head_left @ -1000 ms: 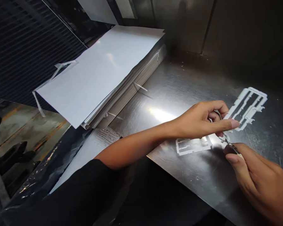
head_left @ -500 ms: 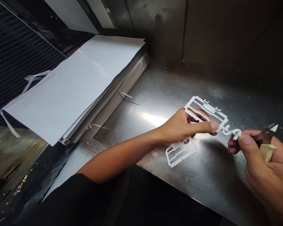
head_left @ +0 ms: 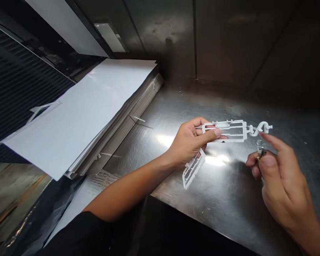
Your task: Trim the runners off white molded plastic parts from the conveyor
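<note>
Over a metal worktop, the left hand's fingers pinch a white frame by its near end; a curved stem juts from the other. The right hand's fingers curl around cutters, index finger pointing up just beside the stem. A second frame sits below the left hand, its support unclear. Left: stacked white sheets.

Plastic frame smooth; metal table glossy (finely scratched).
</note>
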The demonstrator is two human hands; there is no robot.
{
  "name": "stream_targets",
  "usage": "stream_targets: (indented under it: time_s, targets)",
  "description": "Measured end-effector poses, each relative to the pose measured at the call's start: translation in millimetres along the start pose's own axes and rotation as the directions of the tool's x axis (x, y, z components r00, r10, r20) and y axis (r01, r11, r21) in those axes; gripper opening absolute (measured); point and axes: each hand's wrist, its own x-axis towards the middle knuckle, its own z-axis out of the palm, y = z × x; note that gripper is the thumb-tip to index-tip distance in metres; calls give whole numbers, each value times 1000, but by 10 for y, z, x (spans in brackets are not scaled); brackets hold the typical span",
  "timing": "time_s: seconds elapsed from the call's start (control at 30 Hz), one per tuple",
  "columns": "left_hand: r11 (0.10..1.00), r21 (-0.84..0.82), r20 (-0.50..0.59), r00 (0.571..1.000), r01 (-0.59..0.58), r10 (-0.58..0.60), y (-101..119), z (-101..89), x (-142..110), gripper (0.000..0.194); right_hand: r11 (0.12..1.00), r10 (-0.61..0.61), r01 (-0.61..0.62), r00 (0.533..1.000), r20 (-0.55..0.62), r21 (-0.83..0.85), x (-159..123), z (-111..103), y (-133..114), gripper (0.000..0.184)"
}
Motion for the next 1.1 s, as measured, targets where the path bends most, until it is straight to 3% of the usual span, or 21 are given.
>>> stream_targets:
  time_s: [0.2,0.67,1.1]
  targets:
    - [992,122,-1,1000,-22,23,-41,-40,-36,41,999,34,-36,996,86,12,-4,26,-24,66]
    - [981,195,17,1000,-11,8,-73,14,-89,44,995,46,-53,996,81,84,-24,43,-4,70]
    - [976,209,23,998,-58,54,-85,7,-89,45,998,36,-31,994,101,-46,-12,3,-56,74]
